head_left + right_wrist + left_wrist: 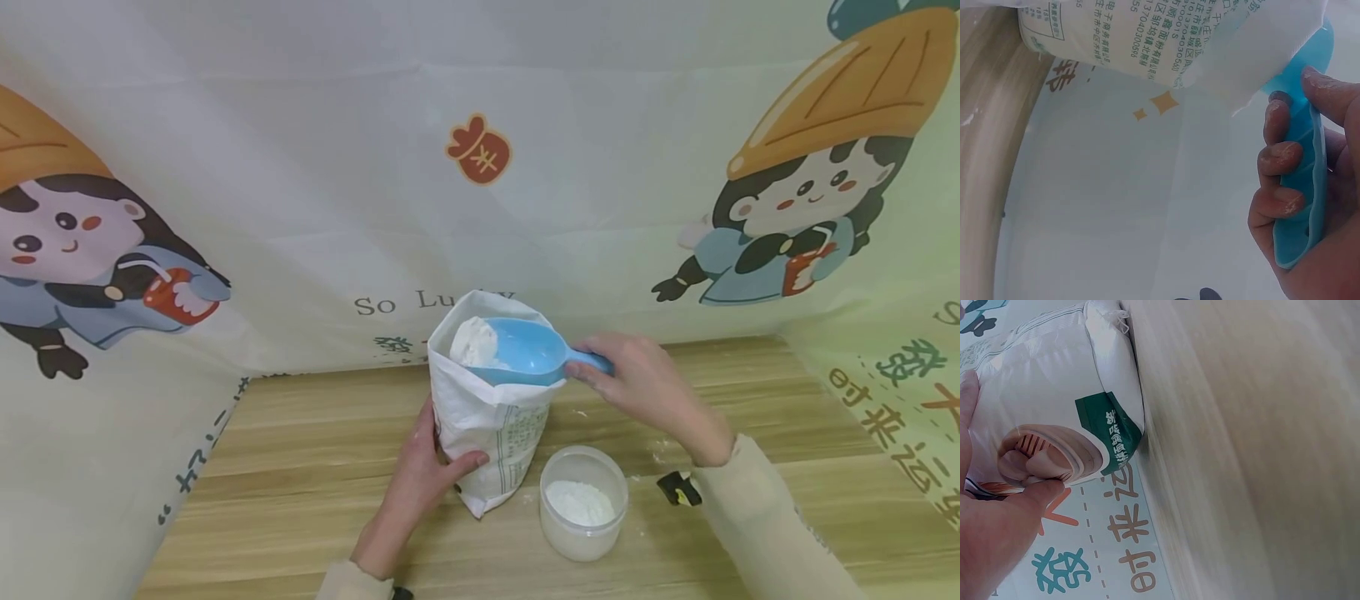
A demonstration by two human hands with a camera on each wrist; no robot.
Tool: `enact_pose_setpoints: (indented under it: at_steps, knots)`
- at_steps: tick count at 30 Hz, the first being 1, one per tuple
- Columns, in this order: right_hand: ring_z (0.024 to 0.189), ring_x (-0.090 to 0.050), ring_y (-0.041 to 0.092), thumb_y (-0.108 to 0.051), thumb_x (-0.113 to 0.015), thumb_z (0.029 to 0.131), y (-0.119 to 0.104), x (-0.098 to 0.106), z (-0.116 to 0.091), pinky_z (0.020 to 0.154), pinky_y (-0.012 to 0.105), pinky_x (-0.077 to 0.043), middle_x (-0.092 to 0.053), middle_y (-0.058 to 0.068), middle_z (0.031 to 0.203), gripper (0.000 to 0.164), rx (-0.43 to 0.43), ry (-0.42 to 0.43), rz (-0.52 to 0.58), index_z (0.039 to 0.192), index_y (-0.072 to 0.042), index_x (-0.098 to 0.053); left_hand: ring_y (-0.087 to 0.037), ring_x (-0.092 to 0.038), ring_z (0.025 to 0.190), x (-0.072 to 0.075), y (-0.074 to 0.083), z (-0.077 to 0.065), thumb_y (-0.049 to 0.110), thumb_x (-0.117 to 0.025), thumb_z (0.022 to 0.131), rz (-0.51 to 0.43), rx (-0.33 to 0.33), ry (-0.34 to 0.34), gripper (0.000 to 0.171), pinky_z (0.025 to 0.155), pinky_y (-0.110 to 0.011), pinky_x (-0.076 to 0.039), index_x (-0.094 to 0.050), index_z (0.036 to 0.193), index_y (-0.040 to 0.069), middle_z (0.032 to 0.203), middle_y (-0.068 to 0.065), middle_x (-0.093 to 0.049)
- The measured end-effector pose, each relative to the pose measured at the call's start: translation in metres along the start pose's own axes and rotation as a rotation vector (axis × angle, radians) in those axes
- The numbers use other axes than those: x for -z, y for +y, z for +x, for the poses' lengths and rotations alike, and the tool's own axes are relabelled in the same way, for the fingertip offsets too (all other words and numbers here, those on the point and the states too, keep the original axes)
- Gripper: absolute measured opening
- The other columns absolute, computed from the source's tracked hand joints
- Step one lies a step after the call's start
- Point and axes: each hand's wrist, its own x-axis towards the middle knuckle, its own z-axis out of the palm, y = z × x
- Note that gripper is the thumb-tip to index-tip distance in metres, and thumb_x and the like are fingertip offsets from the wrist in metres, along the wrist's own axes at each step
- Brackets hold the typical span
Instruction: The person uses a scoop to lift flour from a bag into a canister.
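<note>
A white bag [487, 433] with printed text stands upright with its top open. My left hand [423, 475] grips its lower left side; in the left wrist view the thumb presses on the bag's [1041, 369] printed front. My right hand [648, 383] holds a blue scoop [528, 346] by its handle, fingers curled round it, as the right wrist view also shows. At the bag's mouth, the scoop carries a heap of white powder [474, 342] toward its left end. Just right of the bag sits a clear round tub [583, 537], partly filled with white powder [579, 502].
Everything stands on a wood-grain tabletop [300, 467], with specks of powder near the tub. A printed white cloth [322, 167] walls in the back and both sides. Near the right sleeve [757, 517] is a small black object [679, 489].
</note>
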Motion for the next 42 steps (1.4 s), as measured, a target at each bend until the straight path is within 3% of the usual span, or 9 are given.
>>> enact_pose_setpoints:
  at_steps: [15, 33, 42]
  knots:
    - [0.093, -0.071, 0.026, -0.019, -0.073, 0.098, 0.004, -0.005, -0.007, 0.082, 0.049, -0.059, -0.076, 0.01, 0.106, 0.023, -0.015, 0.068, 0.045, 0.114, -0.002, -0.075, -0.041, -0.047, 0.138, 0.0, 0.001, -0.001, 0.024, -0.091, 0.08, 0.003, 0.009, -0.006, 0.108, 0.116, -0.058, -0.037, -0.022, 0.162, 0.004, 0.152, -0.023, -0.047]
    - [0.084, -0.068, 0.024, -0.018, -0.074, 0.098, 0.004, 0.005, -0.014, 0.076, 0.046, -0.057, -0.076, 0.011, 0.102, 0.023, -0.052, 0.151, 0.056, 0.113, -0.001, -0.075, -0.041, -0.052, 0.134, -0.001, -0.001, -0.001, 0.026, -0.091, 0.08, 0.038, -0.02, 0.018, 0.107, 0.114, -0.058, -0.041, -0.025, 0.161, 0.004, 0.148, -0.023, -0.051]
    - [0.083, -0.069, 0.025, -0.013, -0.076, 0.095, 0.005, 0.014, -0.022, 0.073, 0.046, -0.057, -0.076, 0.011, 0.099, 0.019, -0.014, 0.204, 0.021, 0.109, -0.001, -0.076, -0.043, -0.049, 0.137, -0.001, -0.001, -0.002, 0.027, -0.091, 0.08, 0.036, 0.004, 0.007, 0.108, 0.115, -0.058, -0.038, -0.023, 0.161, 0.002, 0.151, -0.025, -0.048]
